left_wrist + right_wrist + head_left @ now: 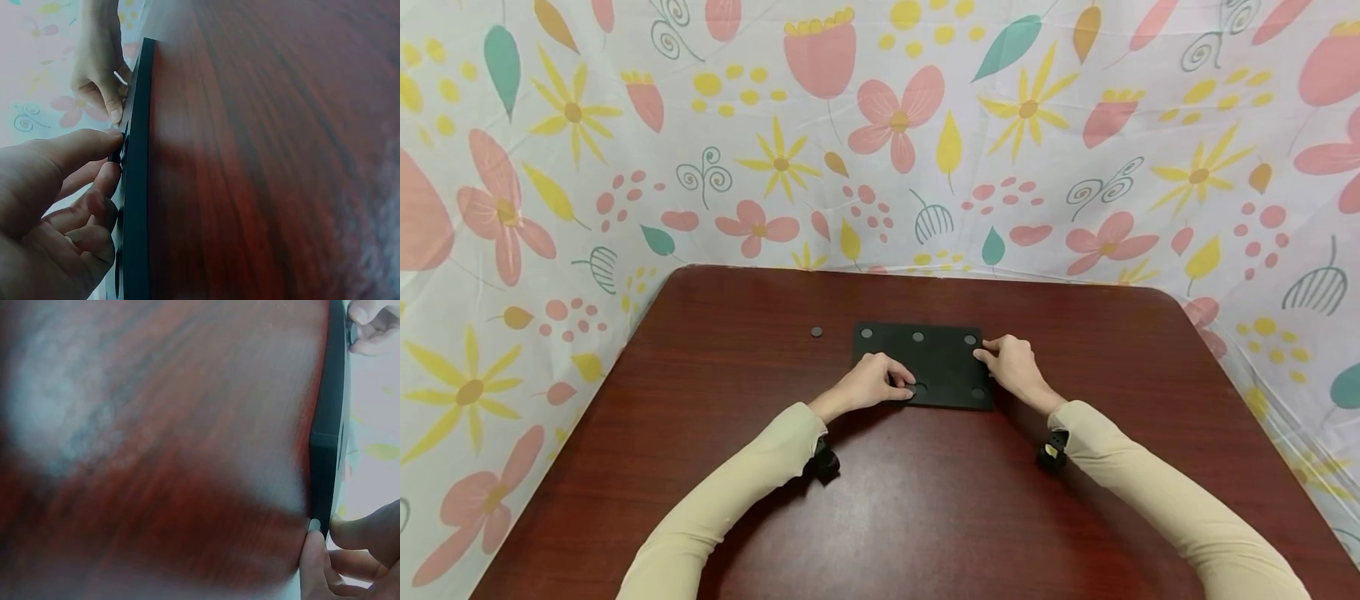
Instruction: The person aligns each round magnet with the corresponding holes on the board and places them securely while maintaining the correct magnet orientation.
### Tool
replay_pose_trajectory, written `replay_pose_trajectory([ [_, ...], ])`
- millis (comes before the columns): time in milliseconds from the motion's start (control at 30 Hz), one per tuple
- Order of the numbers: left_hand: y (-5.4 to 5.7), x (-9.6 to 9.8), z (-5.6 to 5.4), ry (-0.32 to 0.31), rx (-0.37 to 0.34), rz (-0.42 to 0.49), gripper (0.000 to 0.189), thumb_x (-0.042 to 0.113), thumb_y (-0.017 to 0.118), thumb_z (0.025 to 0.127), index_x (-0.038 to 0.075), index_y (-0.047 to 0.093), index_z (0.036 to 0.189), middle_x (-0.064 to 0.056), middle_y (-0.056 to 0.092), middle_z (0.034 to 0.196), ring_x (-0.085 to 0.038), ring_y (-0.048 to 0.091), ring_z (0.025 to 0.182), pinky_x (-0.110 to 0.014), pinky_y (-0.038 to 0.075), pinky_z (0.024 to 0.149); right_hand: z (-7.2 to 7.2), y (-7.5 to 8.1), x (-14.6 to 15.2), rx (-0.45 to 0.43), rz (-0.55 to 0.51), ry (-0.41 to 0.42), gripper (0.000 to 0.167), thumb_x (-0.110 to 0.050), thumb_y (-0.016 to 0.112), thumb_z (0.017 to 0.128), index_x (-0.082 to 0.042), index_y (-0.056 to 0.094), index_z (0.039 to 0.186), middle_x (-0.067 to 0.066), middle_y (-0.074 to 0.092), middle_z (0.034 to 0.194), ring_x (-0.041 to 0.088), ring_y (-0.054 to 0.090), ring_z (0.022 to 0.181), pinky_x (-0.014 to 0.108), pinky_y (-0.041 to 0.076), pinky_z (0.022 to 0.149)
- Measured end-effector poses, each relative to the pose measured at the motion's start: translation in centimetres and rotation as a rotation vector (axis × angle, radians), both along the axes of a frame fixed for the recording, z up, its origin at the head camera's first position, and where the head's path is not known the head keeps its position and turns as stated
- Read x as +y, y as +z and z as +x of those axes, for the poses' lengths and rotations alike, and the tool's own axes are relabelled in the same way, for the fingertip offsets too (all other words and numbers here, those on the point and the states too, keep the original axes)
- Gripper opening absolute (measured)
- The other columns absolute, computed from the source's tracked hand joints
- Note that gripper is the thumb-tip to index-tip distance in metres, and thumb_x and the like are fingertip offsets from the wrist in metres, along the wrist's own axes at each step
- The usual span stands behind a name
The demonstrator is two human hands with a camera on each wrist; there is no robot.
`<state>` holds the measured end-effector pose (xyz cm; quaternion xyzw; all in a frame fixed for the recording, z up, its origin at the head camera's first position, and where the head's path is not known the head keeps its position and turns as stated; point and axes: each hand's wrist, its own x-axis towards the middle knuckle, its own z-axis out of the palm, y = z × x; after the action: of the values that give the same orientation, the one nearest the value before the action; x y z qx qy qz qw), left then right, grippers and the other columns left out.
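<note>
A flat black board (946, 362) lies on the table, with round grey discs set in several of its spots, such as the disc (918, 337) at the middle of its far edge. Between thumb and fingers my left hand (868, 383) pinches a small dark disc (115, 152), held at a round recess (922, 387) by the middle of the near edge. My right hand (1013, 367) grips the board's right edge, a finger against the side and the thumb on top. The board's near left corner is hidden behind my left hand.
One loose grey disc (816, 332) lies on the reddish-brown table (737, 358), left of the board. A flower-patterned cloth (820, 208) hangs behind the table and along its sides.
</note>
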<state>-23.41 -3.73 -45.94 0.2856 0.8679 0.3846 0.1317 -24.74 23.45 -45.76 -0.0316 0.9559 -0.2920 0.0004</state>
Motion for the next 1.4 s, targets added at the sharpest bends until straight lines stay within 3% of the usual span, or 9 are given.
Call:
replay_pose_trajectory([
  [67,0.0,0.2,0.0,0.0,-0.001,-0.008,0.018,0.017,0.075,0.086,0.011,0.076,0.103,0.001,0.069,0.082,-0.004,0.058,0.062,-0.016,0.047,0.057,0.1,0.1,0.0,0.001,-0.002,-0.001,0.039,-0.02,0.062,0.095,0.008,0.063,0.123,0.026,0.069,0.108,0.011,0.065,0.058,0.024,0.051,0.052],
  [367,0.0,1.1,-0.1,0.019,0.021,-0.033,0.02,0.018,0.076,0.085,0.012,0.077,0.104,0.003,0.07,0.083,-0.004,0.061,0.069,-0.017,0.049,0.06,0.1,0.1,-0.1,0.007,-0.005,-0.001,0.039,-0.02,0.062,0.096,0.008,0.063,0.123,0.025,0.071,0.103,0.013,0.065,0.06,0.025,0.052,0.053],
  [633,0.1,1.7,-0.1,0.035,0.067,-0.084,0.021,0.02,0.076,0.085,0.013,0.077,0.104,0.004,0.071,0.085,-0.003,0.06,0.069,-0.016,0.047,0.059,-0.1,0.1,-0.1,0.012,0.001,0.0,0.039,-0.02,0.062,0.096,0.008,0.063,0.123,0.022,0.073,0.091,0.01,0.061,0.056,0.024,0.049,0.051],
  [1033,0.1,2.0,0.1,0.029,0.037,-0.076,0.025,0.019,0.074,0.086,0.012,0.075,0.11,0.002,0.072,0.086,-0.003,0.058,0.064,-0.016,0.041,0.053,0.0,-0.1,-0.1,-0.005,0.005,-0.011,0.04,-0.02,0.062,0.096,0.008,0.062,0.124,0.023,0.072,0.094,0.012,0.063,0.057,0.023,0.049,0.051],
  [1267,0.0,2.0,0.0,0.024,0.009,-0.061,0.026,0.02,0.073,0.087,0.014,0.075,0.112,0.0,0.075,0.085,-0.005,0.056,0.055,-0.016,0.035,0.048,-0.1,-0.1,0.0,0.002,0.005,-0.009,0.04,-0.021,0.062,0.096,0.007,0.063,0.123,0.02,0.073,0.088,0.011,0.062,0.056,0.024,0.049,0.05],
  [1400,0.0,1.9,-0.1,0.029,-0.01,-0.061,0.028,0.02,0.073,0.086,0.015,0.074,0.113,-0.002,0.076,0.09,-0.005,0.059,0.059,-0.016,0.037,0.049,-0.1,-0.1,0.0,0.01,0.006,-0.004,0.04,-0.021,0.062,0.096,0.007,0.062,0.124,0.02,0.073,0.085,0.011,0.062,0.055,0.024,0.048,0.049],
])
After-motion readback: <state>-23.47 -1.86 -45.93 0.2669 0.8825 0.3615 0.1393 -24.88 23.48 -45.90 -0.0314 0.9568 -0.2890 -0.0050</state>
